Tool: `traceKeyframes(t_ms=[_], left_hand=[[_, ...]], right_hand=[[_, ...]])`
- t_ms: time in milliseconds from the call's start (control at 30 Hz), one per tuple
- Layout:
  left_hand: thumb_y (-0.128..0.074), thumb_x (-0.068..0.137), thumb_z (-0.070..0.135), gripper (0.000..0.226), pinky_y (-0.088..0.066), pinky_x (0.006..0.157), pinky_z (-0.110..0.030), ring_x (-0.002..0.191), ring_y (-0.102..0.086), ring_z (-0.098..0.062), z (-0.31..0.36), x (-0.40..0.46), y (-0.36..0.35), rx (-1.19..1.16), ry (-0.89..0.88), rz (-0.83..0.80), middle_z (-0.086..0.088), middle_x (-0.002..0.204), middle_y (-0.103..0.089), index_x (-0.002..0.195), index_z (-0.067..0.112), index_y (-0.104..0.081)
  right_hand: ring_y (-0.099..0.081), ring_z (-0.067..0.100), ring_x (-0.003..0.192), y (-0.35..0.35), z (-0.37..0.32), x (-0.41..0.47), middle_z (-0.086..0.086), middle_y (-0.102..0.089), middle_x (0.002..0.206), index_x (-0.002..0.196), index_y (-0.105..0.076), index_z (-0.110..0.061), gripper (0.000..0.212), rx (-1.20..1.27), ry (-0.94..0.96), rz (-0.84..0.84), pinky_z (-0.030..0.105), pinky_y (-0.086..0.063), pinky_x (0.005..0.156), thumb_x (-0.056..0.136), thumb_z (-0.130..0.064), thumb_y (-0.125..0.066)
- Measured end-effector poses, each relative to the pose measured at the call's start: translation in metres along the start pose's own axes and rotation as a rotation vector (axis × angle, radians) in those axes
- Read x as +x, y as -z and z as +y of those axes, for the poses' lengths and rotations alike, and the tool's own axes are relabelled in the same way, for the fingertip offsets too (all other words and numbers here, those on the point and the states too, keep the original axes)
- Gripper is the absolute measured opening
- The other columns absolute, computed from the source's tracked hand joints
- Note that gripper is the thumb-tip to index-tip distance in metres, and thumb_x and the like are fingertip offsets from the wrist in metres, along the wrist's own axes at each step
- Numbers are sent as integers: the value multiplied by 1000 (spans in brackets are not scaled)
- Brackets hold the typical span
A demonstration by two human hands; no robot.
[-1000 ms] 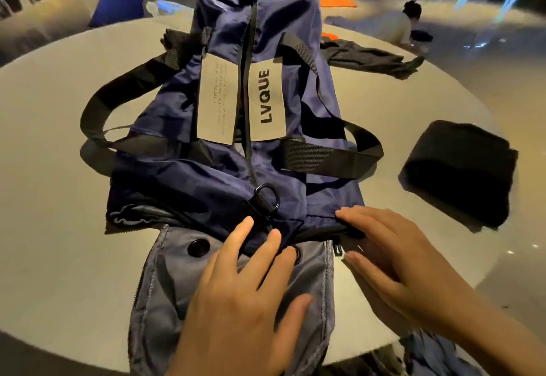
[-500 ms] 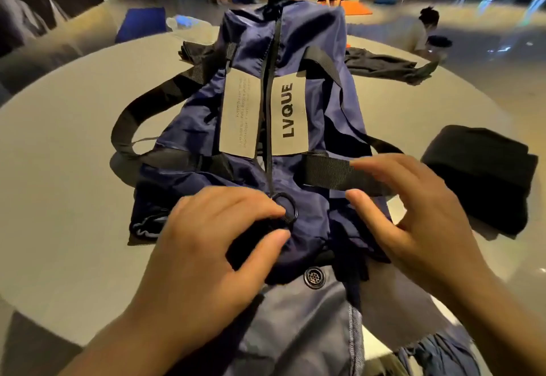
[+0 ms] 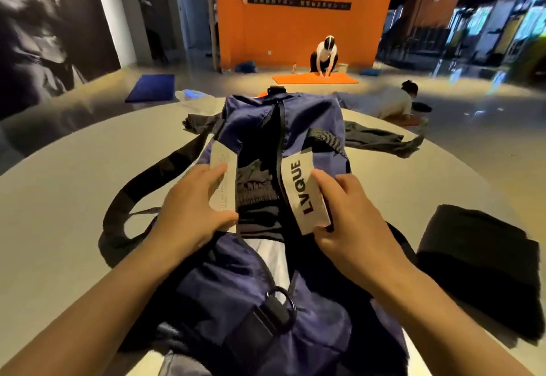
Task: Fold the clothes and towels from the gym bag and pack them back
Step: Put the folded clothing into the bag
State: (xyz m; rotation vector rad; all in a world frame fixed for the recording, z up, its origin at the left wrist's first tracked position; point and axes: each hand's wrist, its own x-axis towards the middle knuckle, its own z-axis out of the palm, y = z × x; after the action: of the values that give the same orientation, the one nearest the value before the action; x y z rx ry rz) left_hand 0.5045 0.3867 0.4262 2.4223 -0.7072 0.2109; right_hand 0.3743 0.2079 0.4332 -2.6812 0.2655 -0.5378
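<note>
A navy gym bag (image 3: 313,127) lies lengthwise on the round table (image 3: 59,198), its top zip parted in the middle. My left hand (image 3: 192,210) grips the left flap by its pale label. My right hand (image 3: 348,216) grips the right flap by the label printed LVQUE. Between the two flaps, dark clothing (image 3: 257,189) shows inside the bag, with something white (image 3: 271,254) at the near end of the gap. A folded black cloth (image 3: 478,269) sits on the table to the right. A dark garment (image 3: 375,139) lies spread out behind the bag.
The bag's black shoulder strap (image 3: 139,195) loops out over the table on the left. A metal ring clip (image 3: 283,301) sits on the bag's near end. Beyond the table, a person kneels on an orange mat (image 3: 313,80) and another lies on the floor.
Both hands moved from the bag's near end up to the two labels and pulled the flaps apart. The zip gap now shows the clothing inside. The view tilted up.
</note>
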Motion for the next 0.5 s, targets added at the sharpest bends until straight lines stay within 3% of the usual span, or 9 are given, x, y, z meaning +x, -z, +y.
traceKeyframes(t_ms=[100,200,267,367,500], left_hand=[[-85,63,7,88,-37,102,-33,123,-48,-22,-13,7,35,-59,32,-9,0,137,-49,141,18,-46],[-86,60,1,84,-40,101,-30,120,-51,-14,-27,11,62,-167,54,-105,8,127,-54,133,25,-53],[-90,56,11,81,-43,102,-36,119,-54,-14,-38,7,68,-161,37,-162,9,127,-56,121,42,-54],[-79,36,49,73,-44,104,-44,119,-55,-16,-48,-3,66,-171,18,-215,11,131,-55,102,65,-52],[-89,46,43,89,-42,102,-36,121,-47,-14,-47,-9,61,-83,-18,-254,13,135,-44,126,48,-48]], right_hand=[[-48,23,113,41,18,-1,1,-35,127,140,-32,-32,71,-34,-102,-30,30,-46,94,82,-11,-68],[-44,14,104,70,41,-3,-4,-33,113,142,-34,-33,74,-69,-250,-74,24,-44,91,82,-13,-71],[-42,11,97,73,52,-6,-5,-31,107,141,-37,-30,70,-73,-307,-114,23,-44,86,82,-17,-72],[-45,14,94,62,61,-12,-5,-30,107,140,-39,-27,67,-89,-316,-130,25,-46,85,82,-21,-71],[-49,18,107,55,57,-21,-3,-34,122,143,-35,-28,70,-52,-313,-91,27,-51,82,83,-25,-71]])
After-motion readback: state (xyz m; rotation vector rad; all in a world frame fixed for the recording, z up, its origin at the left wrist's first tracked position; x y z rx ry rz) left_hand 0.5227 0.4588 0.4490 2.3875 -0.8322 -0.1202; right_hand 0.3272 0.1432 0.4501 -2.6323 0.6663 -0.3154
